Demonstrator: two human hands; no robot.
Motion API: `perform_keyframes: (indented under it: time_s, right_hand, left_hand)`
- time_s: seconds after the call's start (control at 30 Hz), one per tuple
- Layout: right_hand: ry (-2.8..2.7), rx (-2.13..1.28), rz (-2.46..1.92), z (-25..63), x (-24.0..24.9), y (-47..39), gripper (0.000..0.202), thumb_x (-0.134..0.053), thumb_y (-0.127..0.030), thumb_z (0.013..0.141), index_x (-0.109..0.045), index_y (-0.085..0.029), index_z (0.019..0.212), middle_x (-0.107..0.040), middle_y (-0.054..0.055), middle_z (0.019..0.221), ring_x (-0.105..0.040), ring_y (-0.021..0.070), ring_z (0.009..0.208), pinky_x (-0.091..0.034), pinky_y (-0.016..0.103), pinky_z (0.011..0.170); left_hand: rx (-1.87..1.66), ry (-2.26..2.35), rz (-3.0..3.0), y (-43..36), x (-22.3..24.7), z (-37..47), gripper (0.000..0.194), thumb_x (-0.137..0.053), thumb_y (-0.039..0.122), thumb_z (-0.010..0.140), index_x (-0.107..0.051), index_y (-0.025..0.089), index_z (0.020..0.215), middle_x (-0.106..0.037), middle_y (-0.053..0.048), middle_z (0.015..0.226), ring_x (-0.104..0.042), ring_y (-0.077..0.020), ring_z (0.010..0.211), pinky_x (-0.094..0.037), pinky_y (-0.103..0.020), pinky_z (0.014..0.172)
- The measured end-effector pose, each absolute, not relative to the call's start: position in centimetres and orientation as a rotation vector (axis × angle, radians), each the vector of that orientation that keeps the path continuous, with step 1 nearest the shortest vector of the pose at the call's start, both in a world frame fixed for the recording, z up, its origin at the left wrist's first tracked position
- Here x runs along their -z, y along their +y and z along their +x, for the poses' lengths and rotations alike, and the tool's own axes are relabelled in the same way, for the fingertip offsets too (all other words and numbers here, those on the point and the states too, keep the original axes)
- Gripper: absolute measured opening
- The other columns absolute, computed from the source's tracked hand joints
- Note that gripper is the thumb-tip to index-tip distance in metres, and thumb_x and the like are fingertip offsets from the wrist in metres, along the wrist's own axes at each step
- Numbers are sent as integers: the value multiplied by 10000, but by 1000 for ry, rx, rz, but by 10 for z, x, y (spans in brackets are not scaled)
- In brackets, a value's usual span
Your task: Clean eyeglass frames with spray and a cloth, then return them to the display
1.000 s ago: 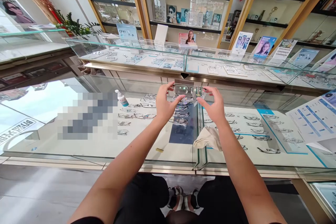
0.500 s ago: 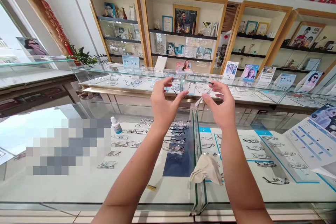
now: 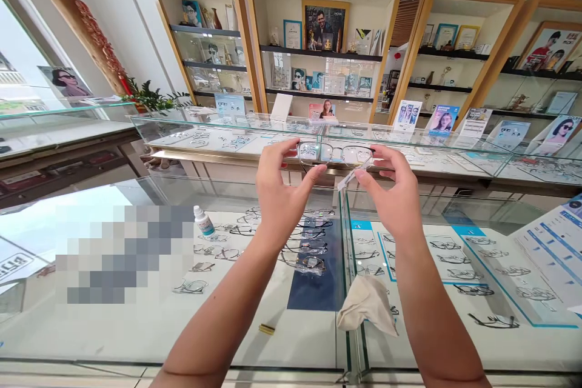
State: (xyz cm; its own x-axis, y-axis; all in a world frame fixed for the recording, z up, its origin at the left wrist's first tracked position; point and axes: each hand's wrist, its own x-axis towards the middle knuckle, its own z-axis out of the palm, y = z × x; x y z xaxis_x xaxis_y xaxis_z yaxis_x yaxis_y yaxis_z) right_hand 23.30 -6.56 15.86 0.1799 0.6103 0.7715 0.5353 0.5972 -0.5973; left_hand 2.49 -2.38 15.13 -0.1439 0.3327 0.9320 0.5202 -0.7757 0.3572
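Note:
A pair of eyeglasses (image 3: 337, 150) with a dark upper rim is held up in front of me, above the glass counter. My left hand (image 3: 284, 185) grips its left end between thumb and fingers. At the other end my right hand (image 3: 391, 188) pinches the frame the same way. A small white tag (image 3: 349, 179) hangs by the right thumb. Below the hands, a crumpled beige cloth (image 3: 367, 308) lies on the counter top across the seam between two glass panels.
Several rows of glasses (image 3: 313, 247) show in the counter (image 3: 227, 327). A small white bottle (image 3: 204, 221) stands on the left. Farther back is another glass display counter (image 3: 218, 160) with upright cards, before wooden shelves (image 3: 321, 88). A leaflet (image 3: 557, 248) stands on the right.
The eyeglasses now face me more fully, their lenses and bridge plainer to see. My right hand has shifted slightly right and down in view. The head view has also moved a little.

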Motion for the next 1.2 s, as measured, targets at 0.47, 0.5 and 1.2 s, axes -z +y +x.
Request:
perform_keyframes:
  time_s: [0.47,0.5,1.2]
  right_hand:
    - [-1507,-23,-1088,236,-156,-68,476,-704,-453,974,-631,-353,1433,-704,93,1369,-701,312,1148,-587,582,1009]
    - [-1513,-16,-1078,237,-156,-68,474,-697,-456,978,-631,-355,1436,-707,93,1367,-703,310,1142,-590,580,1005]
    - [-1489,-2,-1142,232,-162,-72,473,-724,-413,954,-667,-304,1411,-726,104,1360,-729,263,1049,-594,516,972]
  left_hand:
    - [1988,-946,-1903,-27,-149,30,523,-809,509,914,-627,277,1346,-682,-84,1221,-645,-262,1125,-582,-458,957]
    - [1993,-940,-1898,-27,-149,31,520,-811,503,913,-627,278,1344,-681,-84,1220,-644,-262,1129,-583,-456,956]
    - [2070,-959,-1970,-27,-150,29,500,-828,462,904,-662,276,1338,-695,-81,1227,-659,-243,1120,-564,-409,926]
